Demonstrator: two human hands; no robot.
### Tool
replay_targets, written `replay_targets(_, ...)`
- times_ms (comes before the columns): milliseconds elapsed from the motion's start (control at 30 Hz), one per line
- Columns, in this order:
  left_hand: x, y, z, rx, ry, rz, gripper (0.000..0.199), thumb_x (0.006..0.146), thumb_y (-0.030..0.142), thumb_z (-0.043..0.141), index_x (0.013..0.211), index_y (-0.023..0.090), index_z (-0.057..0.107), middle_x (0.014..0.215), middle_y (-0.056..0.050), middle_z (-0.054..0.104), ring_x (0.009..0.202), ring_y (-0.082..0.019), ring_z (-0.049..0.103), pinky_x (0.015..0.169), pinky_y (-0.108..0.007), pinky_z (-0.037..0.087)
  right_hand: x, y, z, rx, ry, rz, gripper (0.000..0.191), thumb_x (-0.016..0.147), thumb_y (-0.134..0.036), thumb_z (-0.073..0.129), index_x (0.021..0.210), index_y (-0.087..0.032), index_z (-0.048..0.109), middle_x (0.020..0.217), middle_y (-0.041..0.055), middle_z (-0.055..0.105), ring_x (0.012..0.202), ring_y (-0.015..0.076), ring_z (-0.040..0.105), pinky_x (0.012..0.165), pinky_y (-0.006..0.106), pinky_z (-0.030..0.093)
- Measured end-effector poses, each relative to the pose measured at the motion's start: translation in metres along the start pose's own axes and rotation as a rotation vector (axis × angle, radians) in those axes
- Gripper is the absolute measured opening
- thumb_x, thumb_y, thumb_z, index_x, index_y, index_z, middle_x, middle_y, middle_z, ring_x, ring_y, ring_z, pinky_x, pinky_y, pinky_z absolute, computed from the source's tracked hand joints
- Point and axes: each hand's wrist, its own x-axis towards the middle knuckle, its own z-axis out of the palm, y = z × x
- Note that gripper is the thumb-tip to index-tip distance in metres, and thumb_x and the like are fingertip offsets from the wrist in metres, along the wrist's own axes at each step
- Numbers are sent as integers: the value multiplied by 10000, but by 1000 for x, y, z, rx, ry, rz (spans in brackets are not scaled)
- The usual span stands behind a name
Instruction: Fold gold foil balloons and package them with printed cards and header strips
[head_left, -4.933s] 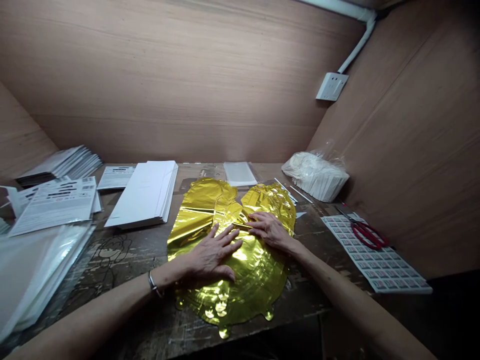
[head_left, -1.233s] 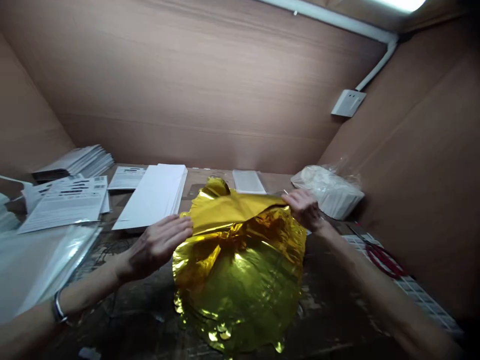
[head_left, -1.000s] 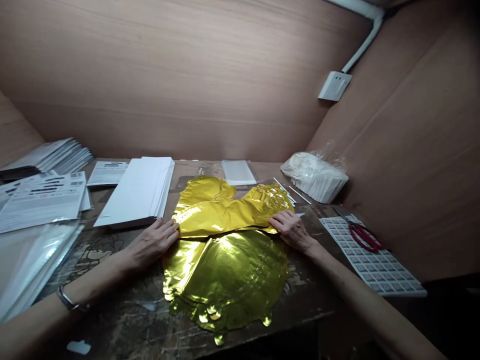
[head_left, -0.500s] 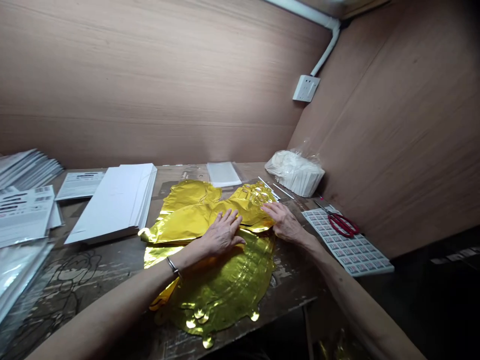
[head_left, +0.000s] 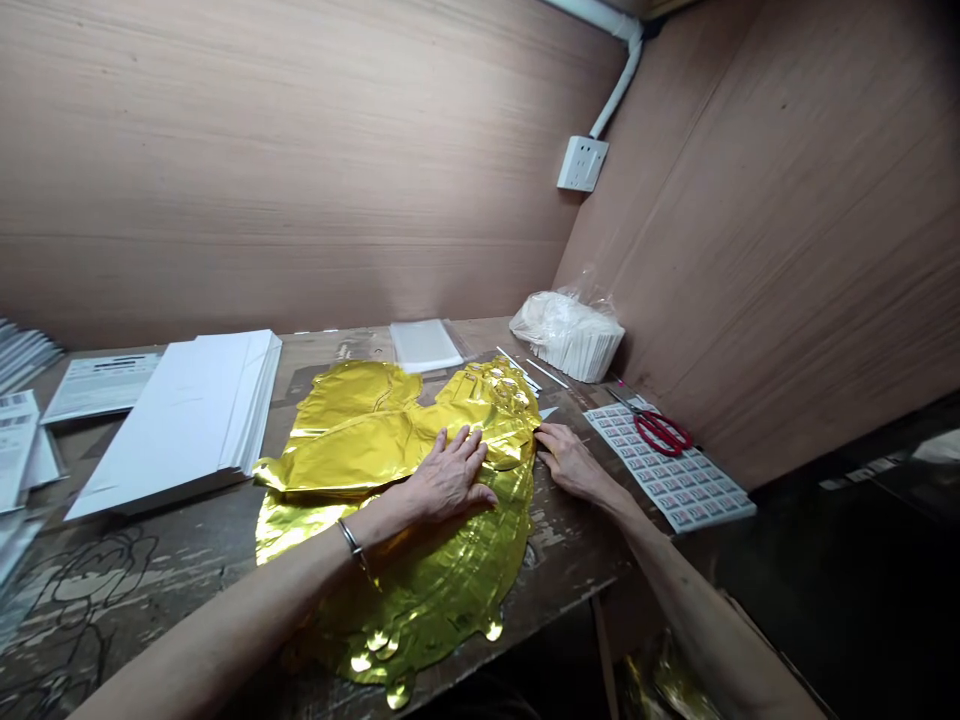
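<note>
A flat gold foil balloon, partly folded over, lies on the worn brown table. My left hand rests palm down on the folded part with its fingers spread; a metal bracelet circles that wrist. At the foil's right edge is my right hand, its fingers bent and drawn together on the edge by the table. Its fingertips are partly hidden, but they appear to pinch the foil's edge. Round tabs stick out along the balloon's near rim.
Stacked white cards and printed cards lie left. Clear plastic sleeves, white sticks and a bagged white bundle are behind. Red-handled scissors rest on label sheets at right. A socket is on the wall.
My right hand has moved from lying on the foil's upper right part to its right edge, fingers now bent. My left hand stays spread on the foil. The view has shifted slightly right.
</note>
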Motion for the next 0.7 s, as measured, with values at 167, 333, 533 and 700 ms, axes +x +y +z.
replay_targets(167,1,2,2,12,21,13,757,702,659,222,1225,117,299,1310,-174,262,1218,-322,158,944,-511,145,7,-5,-4,274,109,404,234,763,-247,395,837,-133,586,750,70,628,666,153,565,642,294,441)
replay_targets(333,0,1,6,13,50,32,749,708,654,209,1221,114,295,1311,-174,255,1222,-320,141,947,-504,128,21,-15,1,661,106,790,283,605,-329,595,779,-114,538,455,-13,540,334,79,436,329,185,321)
replay_targets(533,-3,3,7,-4,83,35,765,702,660,217,1225,105,282,1305,-177,260,1219,-316,148,949,-481,130,26,-27,2,832,154,893,307,429,-257,697,597,-156,462,356,-70,433,290,52,339,255,163,193)
replay_targets(700,-4,3,7,-14,99,36,742,712,648,233,1226,114,276,1306,-172,261,1232,-293,117,954,-465,112,28,-29,5,892,221,846,286,434,-319,666,542,-162,454,387,-63,420,319,49,323,275,171,178)
